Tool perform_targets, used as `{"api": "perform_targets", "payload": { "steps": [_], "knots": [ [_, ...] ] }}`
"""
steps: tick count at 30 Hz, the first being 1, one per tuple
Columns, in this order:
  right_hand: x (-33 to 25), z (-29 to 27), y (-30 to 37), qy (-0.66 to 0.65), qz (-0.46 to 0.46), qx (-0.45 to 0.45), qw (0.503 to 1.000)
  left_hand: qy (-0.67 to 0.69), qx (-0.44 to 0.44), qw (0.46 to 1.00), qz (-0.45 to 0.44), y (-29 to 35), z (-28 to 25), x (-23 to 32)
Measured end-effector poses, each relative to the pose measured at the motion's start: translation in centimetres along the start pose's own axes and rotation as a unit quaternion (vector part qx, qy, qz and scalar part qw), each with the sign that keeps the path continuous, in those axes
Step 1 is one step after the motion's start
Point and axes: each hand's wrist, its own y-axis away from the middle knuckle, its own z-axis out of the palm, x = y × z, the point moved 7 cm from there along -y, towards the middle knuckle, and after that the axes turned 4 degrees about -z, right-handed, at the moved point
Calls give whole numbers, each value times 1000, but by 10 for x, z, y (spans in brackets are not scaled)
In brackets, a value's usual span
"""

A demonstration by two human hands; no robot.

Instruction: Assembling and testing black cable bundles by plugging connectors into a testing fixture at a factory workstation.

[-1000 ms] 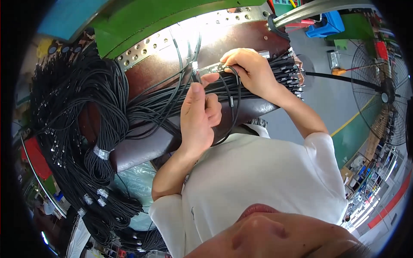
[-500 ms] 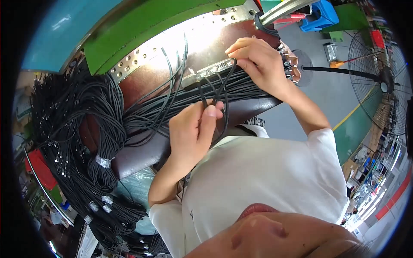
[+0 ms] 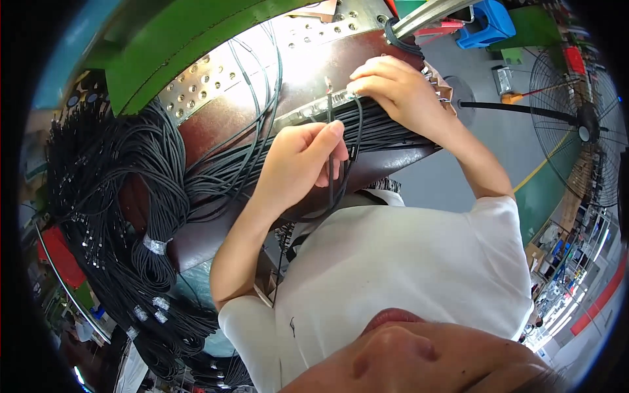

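Pinching 1 black cable [image 3: 330,111] in left hand [image 3: 298,157], with thumb pressed onto curled fingers and hardly any gap left. Aiming the cable's end at 12 o'clock, across 1 pale slotted strip [image 3: 308,112]; cannot tell whether touching it or only in front.

Resting bent fingertips of right hand [image 3: 400,92], at 2 o'clock from left hand, on the strip's 3 o'clock end, beside 1 more length of cable [image 3: 360,121]. Cannot tell how tightly closed there, with thumb hidden.

Find the strip at 12 o'clock from left hand, on the brown surface [image 3: 209,121], along a heap of black cables [image 3: 386,134] too many to count. From left hand, also count 1 thick cable bundle [image 3: 151,150] at 9 o'clock, 1 silver wrap [image 3: 155,245] at 8, 1 blue stool [image 3: 486,26] at 2 and 1 black fan [image 3: 590,134] at 3.
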Motion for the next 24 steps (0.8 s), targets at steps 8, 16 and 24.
{"api": "perform_targets", "payload": {
  "steps": [8,16,24],
  "knots": [
    [-3,-23,4,-57,23,92,994,-452,140,832,289,43,29,70],
    [20,11,11,-138,124,-11,983,-303,198,910,204,36,-45,36],
    [61,2,-67,-206,145,-53,966,239,122,947,174,-85,-142,43]
  ]
}}
